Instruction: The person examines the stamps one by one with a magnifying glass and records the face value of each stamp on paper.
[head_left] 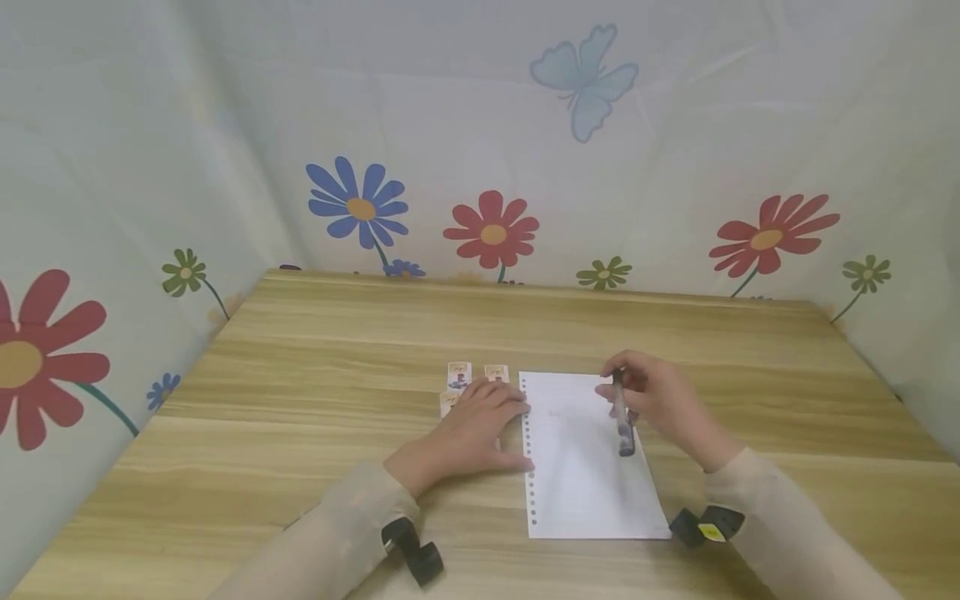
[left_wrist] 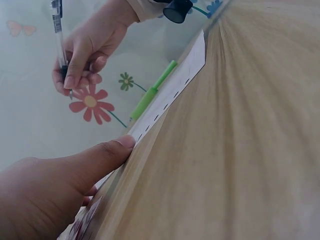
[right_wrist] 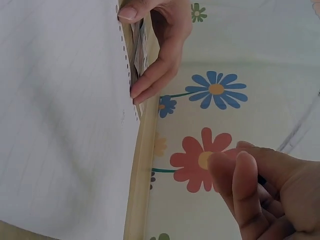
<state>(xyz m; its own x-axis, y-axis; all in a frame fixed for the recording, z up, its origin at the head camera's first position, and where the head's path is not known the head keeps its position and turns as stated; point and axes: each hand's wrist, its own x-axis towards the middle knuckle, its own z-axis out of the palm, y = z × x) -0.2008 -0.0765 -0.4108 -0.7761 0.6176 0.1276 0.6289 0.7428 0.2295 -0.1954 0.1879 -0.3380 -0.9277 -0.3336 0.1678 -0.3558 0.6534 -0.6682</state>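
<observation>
A clear-barrelled pen with a dark grip (head_left: 624, 429) is pinched in my right hand (head_left: 660, 400), above the right side of a white sheet of loose-leaf paper (head_left: 577, 492). In the left wrist view the pen's tip (left_wrist: 71, 94) points down, raised off the sheet. My left hand (head_left: 476, 425) rests at the sheet's punched left edge, its thumb and fingertips on the holes' margin. Small picture cards (head_left: 460, 374) lie around and partly under that hand. A small faint mark (right_wrist: 122, 118) shows on the paper near its upper left.
A bright green pen-like stick (left_wrist: 152, 92) lies by the paper's far side in the left wrist view. Everything sits on a wood-grain table (head_left: 337, 333). Behind it hangs a flower-printed cloth (head_left: 420, 100). Both wrists carry a black camera mount (head_left: 412, 552).
</observation>
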